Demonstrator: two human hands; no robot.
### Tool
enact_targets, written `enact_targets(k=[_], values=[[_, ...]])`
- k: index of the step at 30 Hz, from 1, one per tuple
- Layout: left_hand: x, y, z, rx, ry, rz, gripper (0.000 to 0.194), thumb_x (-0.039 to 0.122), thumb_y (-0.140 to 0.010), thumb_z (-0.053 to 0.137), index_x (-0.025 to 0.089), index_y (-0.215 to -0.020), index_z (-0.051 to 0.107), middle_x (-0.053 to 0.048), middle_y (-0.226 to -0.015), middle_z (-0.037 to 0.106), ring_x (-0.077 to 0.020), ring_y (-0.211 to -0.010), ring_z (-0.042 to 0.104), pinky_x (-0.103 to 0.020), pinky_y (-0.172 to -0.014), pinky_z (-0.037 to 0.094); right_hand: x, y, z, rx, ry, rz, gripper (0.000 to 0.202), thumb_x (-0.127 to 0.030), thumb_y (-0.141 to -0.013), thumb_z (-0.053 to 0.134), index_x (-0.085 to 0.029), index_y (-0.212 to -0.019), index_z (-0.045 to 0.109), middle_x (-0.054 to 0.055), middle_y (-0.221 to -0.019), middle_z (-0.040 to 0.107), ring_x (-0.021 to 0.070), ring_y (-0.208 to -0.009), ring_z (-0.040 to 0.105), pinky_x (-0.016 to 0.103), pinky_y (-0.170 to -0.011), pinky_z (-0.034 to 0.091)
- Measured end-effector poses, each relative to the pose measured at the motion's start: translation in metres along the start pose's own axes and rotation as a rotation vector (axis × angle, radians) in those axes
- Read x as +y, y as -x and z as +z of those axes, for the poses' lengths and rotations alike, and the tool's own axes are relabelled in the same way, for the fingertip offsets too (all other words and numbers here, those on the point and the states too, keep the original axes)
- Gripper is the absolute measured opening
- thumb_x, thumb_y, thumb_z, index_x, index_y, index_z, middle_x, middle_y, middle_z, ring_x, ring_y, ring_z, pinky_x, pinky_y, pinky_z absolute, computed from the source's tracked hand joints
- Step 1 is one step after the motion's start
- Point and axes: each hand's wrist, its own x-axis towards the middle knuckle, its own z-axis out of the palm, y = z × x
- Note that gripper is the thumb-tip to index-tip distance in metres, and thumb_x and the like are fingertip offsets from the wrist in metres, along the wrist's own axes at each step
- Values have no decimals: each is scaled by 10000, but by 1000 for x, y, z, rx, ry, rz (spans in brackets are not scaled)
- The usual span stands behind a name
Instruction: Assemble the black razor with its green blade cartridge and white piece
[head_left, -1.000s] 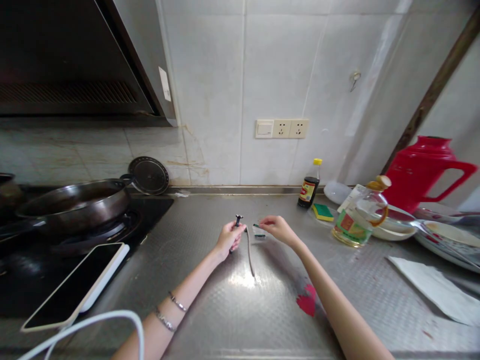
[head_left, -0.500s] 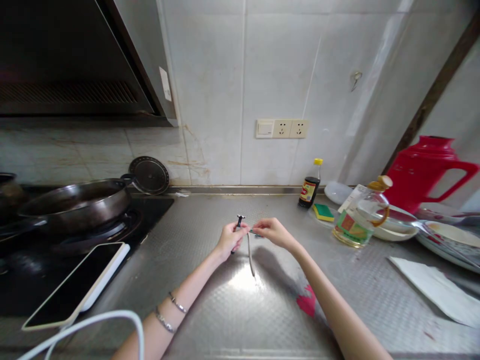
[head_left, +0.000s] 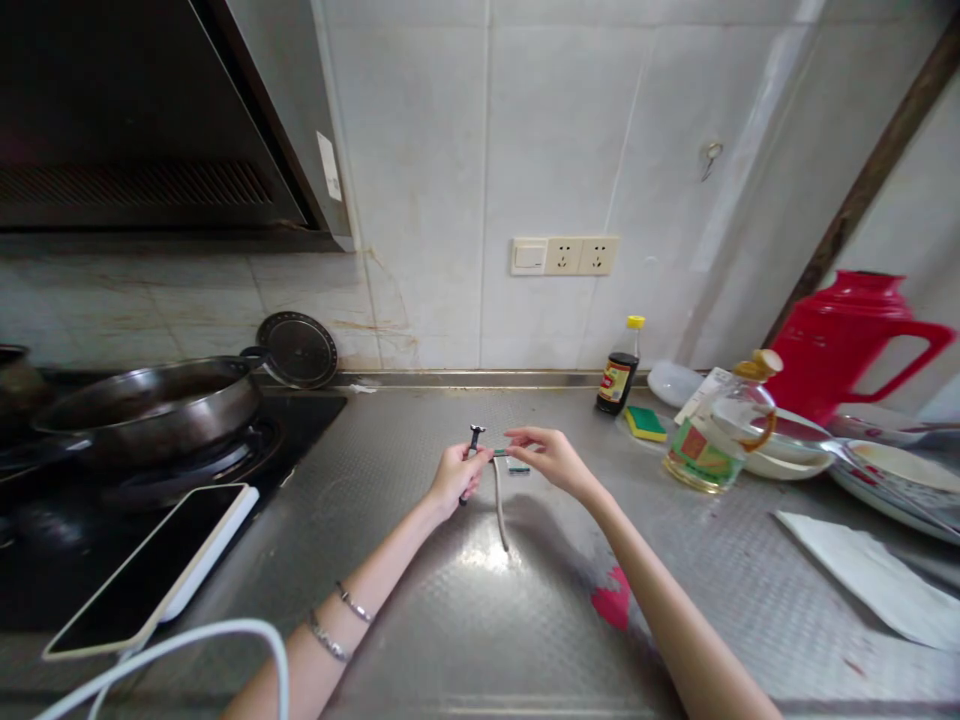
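Note:
My left hand (head_left: 453, 478) is closed around a black T-shaped razor (head_left: 475, 438), its small silver head pointing up and away. Between its thumb and fingertip, a small green strip (head_left: 500, 453) also sticks out to the right. My right hand (head_left: 551, 457) hovers just right of the strip with fingers apart; whether the thumb touches the strip I cannot tell. Beneath the right fingertips lies a small clear, green-edged piece (head_left: 517, 466). A thin grey cord-like strip (head_left: 501, 515) rests on the steel counter (head_left: 420, 620) below the hands.
Left are a phone (head_left: 154, 570) with a white cable (head_left: 225, 628) and a pan (head_left: 165, 405) on the stove. Toward the right stand a soy sauce bottle (head_left: 616, 380), a sponge (head_left: 645, 423), an oil jug (head_left: 709, 455), dishes (head_left: 802, 462), a red thermos (head_left: 840, 345) and white paper (head_left: 870, 575).
My right fingers have parted and lifted slightly off the small green pieces, which now show more. The left hand keeps the razor and has shifted very little.

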Motion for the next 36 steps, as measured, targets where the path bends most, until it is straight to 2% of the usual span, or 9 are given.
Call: enact_targets(k=[4,8,15,24,29,33,36], values=[[2,-2,-2,30,46,-13,337,409,-650,673,175,-774,466,126,-381,310,-17,-276,238,-144,-285,155,-2,1,-7,13,85,-105,290,-344,-769,578,-190,-994,674,60,-887,653,143,-774,596,205,-589,450],[2,-2,-2,26,83,-23,355,411,-632,691,176,-770,463,128,-385,304,-15,-278,243,-142,-289,151,6,0,-4,-16,147,-154,270,-279,-790,563,-198,-1027,664,59,-941,638,128,-763,588,204,-613,448],[3,0,-1,-6,146,-70,385,418,-602,715,180,-734,442,126,-411,311,-7,-294,231,-138,-289,140,20,-1,3,-2,178,-236,211,-267,-820,545,-196,-955,691,57,-853,647,137,-726,583,221,-608,433],[2,1,-1,-50,154,-120,375,420,-608,714,150,-735,487,122,-434,311,3,-299,236,-146,-310,130,19,-1,4,6,185,-260,217,-311,-824,541,-194,-893,709,55,-792,651,139,-699,583,229,-615,428],[4,-1,-2,-37,162,-90,371,476,-676,622,136,-795,536,112,-439,311,-13,-298,249,-153,-305,157,21,-1,2,57,98,-188,257,-369,-806,549,-174,-835,715,60,-752,648,146,-676,580,231,-572,441],[4,-4,-2,-53,260,-36,353,481,-744,468,144,-830,527,90,-453,351,-42,-310,303,-169,-310,231,30,-2,5,99,-106,-18,321,-432,-758,571,-143,-794,704,63,-716,636,148,-621,563,213,-450,440],[1,-5,-1,-19,257,48,290,411,-748,443,151,-858,509,68,-497,419,-65,-359,387,-185,-344,312,35,-4,10,121,-227,96,347,-447,-718,595,-121,-775,696,49,-661,626,138,-582,548,210,-422,444]])
